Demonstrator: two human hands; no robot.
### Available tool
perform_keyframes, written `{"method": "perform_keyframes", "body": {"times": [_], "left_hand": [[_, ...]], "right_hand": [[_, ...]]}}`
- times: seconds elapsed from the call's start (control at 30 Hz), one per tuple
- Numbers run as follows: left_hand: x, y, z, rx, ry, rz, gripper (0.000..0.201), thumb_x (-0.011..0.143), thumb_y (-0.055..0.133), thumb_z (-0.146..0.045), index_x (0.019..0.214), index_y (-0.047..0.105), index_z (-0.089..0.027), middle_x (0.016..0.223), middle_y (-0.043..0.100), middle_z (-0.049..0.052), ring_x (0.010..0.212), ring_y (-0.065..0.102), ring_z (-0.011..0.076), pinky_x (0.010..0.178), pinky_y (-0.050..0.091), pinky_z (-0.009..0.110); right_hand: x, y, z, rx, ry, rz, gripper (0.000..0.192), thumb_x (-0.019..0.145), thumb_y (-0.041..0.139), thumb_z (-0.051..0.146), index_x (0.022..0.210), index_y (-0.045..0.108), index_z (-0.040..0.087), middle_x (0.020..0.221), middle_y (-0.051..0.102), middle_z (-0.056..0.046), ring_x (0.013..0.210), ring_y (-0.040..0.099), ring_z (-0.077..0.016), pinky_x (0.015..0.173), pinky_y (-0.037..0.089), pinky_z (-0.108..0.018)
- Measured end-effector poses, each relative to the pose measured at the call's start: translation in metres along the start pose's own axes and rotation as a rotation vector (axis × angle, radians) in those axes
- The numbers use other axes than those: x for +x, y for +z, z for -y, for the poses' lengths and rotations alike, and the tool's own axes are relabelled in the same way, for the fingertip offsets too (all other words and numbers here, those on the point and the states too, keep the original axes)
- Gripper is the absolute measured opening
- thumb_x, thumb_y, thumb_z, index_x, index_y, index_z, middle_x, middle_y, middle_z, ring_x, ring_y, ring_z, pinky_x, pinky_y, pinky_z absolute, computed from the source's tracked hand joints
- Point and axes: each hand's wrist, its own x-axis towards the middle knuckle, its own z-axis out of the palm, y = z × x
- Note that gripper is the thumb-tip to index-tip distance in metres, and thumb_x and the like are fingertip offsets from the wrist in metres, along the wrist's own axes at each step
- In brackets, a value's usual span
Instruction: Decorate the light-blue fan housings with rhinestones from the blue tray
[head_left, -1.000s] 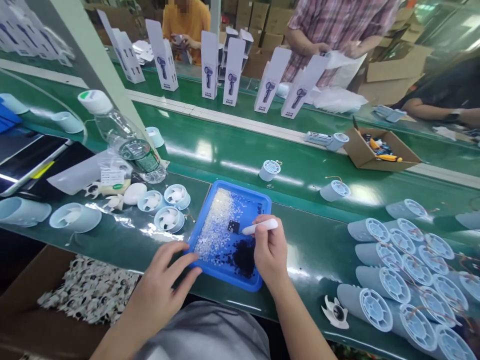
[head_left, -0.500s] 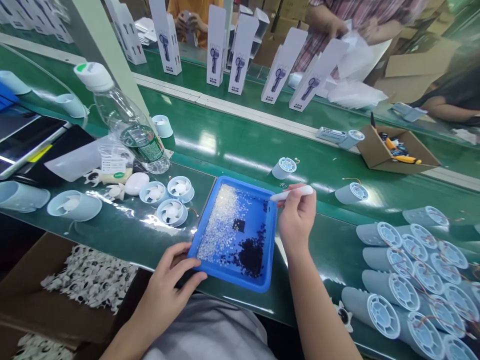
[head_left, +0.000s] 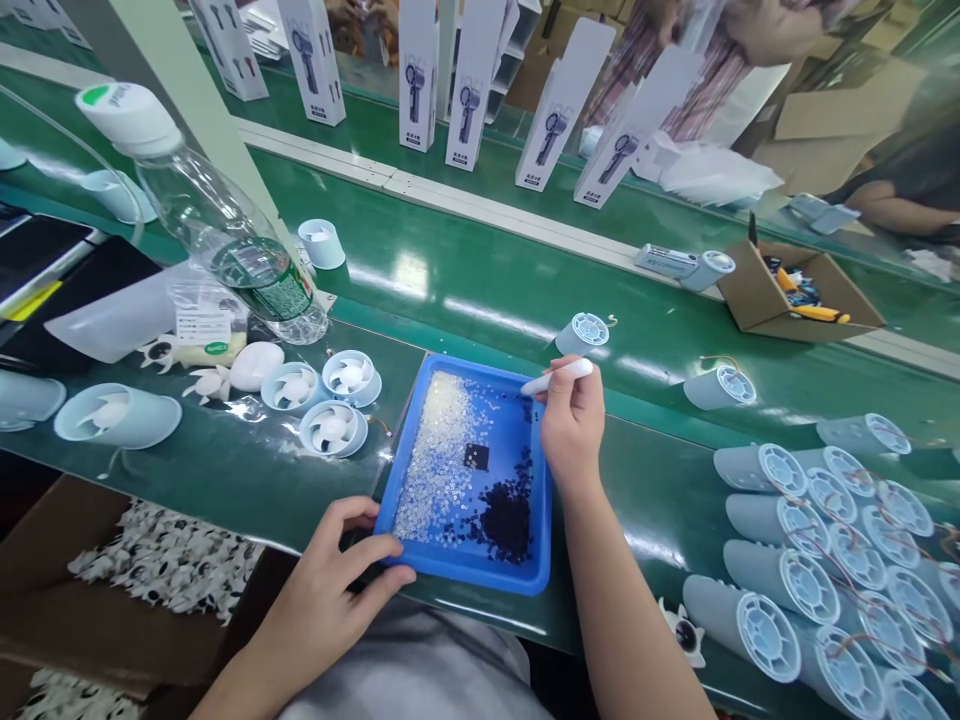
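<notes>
A shallow blue tray (head_left: pixel 501 577) lies in front of me. Clear small ring-like pieces (head_left: pixel 435 470) cover its left side, small black pieces (head_left: pixel 506 520) are heaped at its lower right, and a black square (head_left: pixel 476 457) sits between them. My left hand (head_left: pixel 341 570) grips the tray's near-left corner, fingers at the side and thumb along the front. In my right hand (head_left: pixel 574 425) is a white pen-shaped tool (head_left: pixel 559 376), pinched between fingers and thumb. Its tip points left, over the tray's far-right part; whether it touches anything is too small to tell.
Several light-blue cylinders (head_left: pixel 780 590) with wires crowd the right. Fan housings (head_left: pixel 334 428), a plastic bottle (head_left: pixel 225 230) and a white rounded piece (head_left: pixel 257 367) stand left. Across the green belt (head_left: pixel 390 265) are white boxes (head_left: pixel 472 90), an open carton (head_left: pixel 795 300) and other people.
My right hand with the white pen-shaped tool has moved left, bringing the tip inside the tray's far-right edge. The left hand still holds the corner. The camera view has shifted slightly.
</notes>
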Motion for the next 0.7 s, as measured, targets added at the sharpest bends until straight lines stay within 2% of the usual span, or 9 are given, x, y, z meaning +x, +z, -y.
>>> {"method": "perform_keyframes", "body": {"times": [0.17,0.33,0.43,0.57,0.63,0.7], "left_hand": [[0.0,-0.002,-0.001,0.012,-0.018,0.014,0.006,0.08,0.067,-0.025,0.085,0.067,-0.022,0.106,0.05,0.008,0.095,0.058,0.0175,0.08,0.053,0.026],[0.0,-0.001,-0.001,-0.002,-0.032,0.021,0.007,0.08,0.067,-0.026,0.086,0.067,-0.023,0.106,0.052,0.008,0.095,0.059,0.0176,0.078,0.053,0.025],[-0.001,-0.001,-0.003,-0.027,-0.053,0.004,0.01,0.08,0.066,-0.026,0.09,0.066,-0.023,0.107,0.052,0.008,0.096,0.059,0.0176,0.077,0.053,0.025],[0.003,-0.008,-0.009,0.046,-0.013,-0.147,0.024,0.078,0.068,-0.023,0.102,0.062,-0.023,0.103,0.049,0.007,0.092,0.056,0.0181,0.076,0.051,0.027],[0.01,-0.016,-0.011,0.158,0.039,-0.269,0.028,0.077,0.068,-0.018,0.103,0.059,-0.023,0.097,0.049,0.007,0.088,0.054,0.0185,0.076,0.048,0.03],[0.021,-0.023,-0.01,0.289,0.034,-0.372,0.03,0.077,0.067,-0.016,0.104,0.056,-0.022,0.096,0.05,0.007,0.088,0.053,0.0203,0.079,0.045,0.035]], "right_hand": [[-0.001,-0.001,0.001,-0.046,-0.01,0.014,0.021,0.095,0.045,0.042,0.089,0.05,0.023,0.069,0.052,0.004,0.058,0.051,-0.0104,0.057,0.042,-0.025],[-0.001,-0.002,0.004,-0.111,-0.015,0.104,0.017,0.093,0.049,0.038,0.088,0.05,0.022,0.069,0.054,0.004,0.059,0.053,-0.0112,0.059,0.043,-0.026],[-0.001,0.0,0.005,-0.045,-0.031,0.068,0.018,0.094,0.049,0.04,0.092,0.052,0.022,0.072,0.056,0.003,0.062,0.057,-0.012,0.059,0.045,-0.027],[-0.001,0.003,0.003,-0.024,-0.052,0.073,0.021,0.094,0.049,0.042,0.093,0.052,0.022,0.072,0.056,0.003,0.061,0.058,-0.0119,0.059,0.046,-0.027],[-0.001,0.004,0.001,-0.03,-0.048,0.075,0.022,0.094,0.048,0.043,0.093,0.052,0.022,0.072,0.056,0.003,0.062,0.057,-0.0119,0.06,0.045,-0.027],[0.0,0.004,0.001,-0.037,-0.04,0.082,0.023,0.094,0.048,0.044,0.093,0.052,0.021,0.072,0.056,0.003,0.062,0.056,-0.0121,0.06,0.045,-0.027]]}}
